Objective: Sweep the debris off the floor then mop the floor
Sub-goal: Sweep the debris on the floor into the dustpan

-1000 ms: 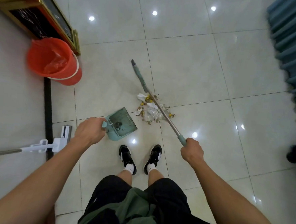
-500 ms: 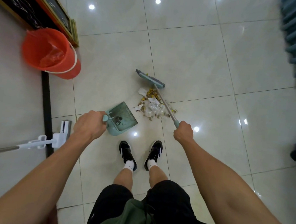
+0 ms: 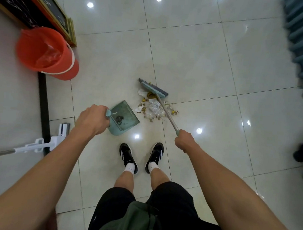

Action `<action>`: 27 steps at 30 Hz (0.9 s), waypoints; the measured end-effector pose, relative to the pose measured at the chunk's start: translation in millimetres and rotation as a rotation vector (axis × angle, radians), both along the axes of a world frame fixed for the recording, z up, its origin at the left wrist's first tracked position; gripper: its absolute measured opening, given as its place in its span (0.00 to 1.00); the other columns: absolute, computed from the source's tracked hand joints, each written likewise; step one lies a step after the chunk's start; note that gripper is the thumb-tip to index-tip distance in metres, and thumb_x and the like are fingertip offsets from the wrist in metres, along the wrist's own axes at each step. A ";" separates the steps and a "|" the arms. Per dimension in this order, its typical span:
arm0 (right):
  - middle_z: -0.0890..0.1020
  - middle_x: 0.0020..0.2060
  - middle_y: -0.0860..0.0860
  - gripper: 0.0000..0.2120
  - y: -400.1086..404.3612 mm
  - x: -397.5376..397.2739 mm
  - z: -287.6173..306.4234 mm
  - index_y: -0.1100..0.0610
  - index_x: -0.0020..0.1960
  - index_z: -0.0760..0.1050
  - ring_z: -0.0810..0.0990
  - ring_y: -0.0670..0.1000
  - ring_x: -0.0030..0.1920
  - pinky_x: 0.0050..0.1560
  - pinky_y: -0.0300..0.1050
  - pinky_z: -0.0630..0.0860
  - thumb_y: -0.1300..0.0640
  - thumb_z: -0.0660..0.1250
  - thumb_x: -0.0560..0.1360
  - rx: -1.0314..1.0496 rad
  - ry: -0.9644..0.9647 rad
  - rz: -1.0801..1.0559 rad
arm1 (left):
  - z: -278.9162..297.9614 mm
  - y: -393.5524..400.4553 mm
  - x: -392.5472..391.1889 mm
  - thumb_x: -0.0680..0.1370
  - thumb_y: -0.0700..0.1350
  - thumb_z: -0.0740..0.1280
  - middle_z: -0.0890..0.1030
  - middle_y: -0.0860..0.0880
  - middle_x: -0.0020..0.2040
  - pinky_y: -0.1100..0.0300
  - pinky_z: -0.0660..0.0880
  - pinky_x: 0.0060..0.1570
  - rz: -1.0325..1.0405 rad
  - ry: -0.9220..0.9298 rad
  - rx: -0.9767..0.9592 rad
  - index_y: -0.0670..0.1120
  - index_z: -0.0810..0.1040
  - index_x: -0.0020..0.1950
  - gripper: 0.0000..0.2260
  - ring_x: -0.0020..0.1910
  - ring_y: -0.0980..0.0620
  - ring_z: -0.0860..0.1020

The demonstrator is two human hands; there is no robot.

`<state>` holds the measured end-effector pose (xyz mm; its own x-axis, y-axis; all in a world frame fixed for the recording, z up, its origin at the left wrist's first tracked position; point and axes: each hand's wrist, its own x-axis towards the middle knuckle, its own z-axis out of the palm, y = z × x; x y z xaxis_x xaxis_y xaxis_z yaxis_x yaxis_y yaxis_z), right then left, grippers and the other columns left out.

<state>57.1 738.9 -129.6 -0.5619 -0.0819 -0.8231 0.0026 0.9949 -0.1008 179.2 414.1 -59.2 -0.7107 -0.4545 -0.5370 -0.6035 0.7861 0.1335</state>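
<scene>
The left hand (image 3: 93, 119) has its grip curled round the handle of a teal plastic dustpan (image 3: 124, 118), which holds a small dark clump. The right hand (image 3: 184, 141) grips a grey-handled teal broom (image 3: 153, 89), its head on the far side of a pile of yellow and white debris (image 3: 154, 108) just beside the dustpan. An orange bucket (image 3: 44, 51) with a plastic liner stands at the left by a white mop (image 3: 37, 143). Open glossy tiled floor (image 3: 204, 64) stretches beyond.
</scene>
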 end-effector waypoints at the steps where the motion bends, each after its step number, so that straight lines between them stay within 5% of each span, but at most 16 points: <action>1: 0.73 0.47 0.56 0.18 1.5 1.6 -0.2 0.59 0.68 0.67 0.75 0.54 0.39 0.33 0.46 0.73 0.63 0.54 0.78 -0.003 -0.003 0.001 | 1.1 -1.4 1.7 0.71 0.43 0.66 0.79 0.47 0.39 0.53 0.76 0.38 0.013 -0.007 -0.002 0.51 0.80 0.44 0.05 0.36 0.42 0.77; 8: 0.72 0.45 0.55 0.14 -1.4 9.7 -1.2 0.57 0.62 0.68 0.77 0.56 0.38 0.32 0.47 0.78 0.63 0.54 0.78 -0.026 -0.066 -0.011 | -8.7 -7.9 22.1 0.74 0.43 0.66 0.79 0.47 0.38 0.50 0.79 0.39 0.063 -0.002 0.014 0.51 0.78 0.43 0.04 0.36 0.43 0.78; 15: 0.75 0.44 0.56 0.10 -23.6 31.9 -2.6 0.58 0.56 0.70 0.79 0.56 0.38 0.42 0.56 0.84 0.62 0.57 0.76 -0.063 -0.117 -0.037 | -13.0 -6.8 31.8 0.73 0.42 0.66 0.78 0.48 0.37 0.53 0.75 0.35 0.087 0.038 -0.019 0.53 0.78 0.42 0.05 0.35 0.42 0.77; 27: 0.74 0.34 0.57 0.13 -19.6 73.7 7.9 0.56 0.58 0.74 0.73 0.53 0.27 0.26 0.43 0.75 0.63 0.58 0.77 -0.169 -0.337 -0.110 | -14.2 -7.6 40.9 0.74 0.41 0.67 0.78 0.47 0.38 0.53 0.74 0.36 0.142 0.049 0.000 0.52 0.76 0.42 0.06 0.36 0.42 0.77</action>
<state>130.7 719.3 -121.7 -0.2752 -0.1867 -0.9431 0.1693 0.9562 -0.2387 220.1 406.5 -73.4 -0.6646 -0.5524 -0.5032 -0.7015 0.6933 0.1654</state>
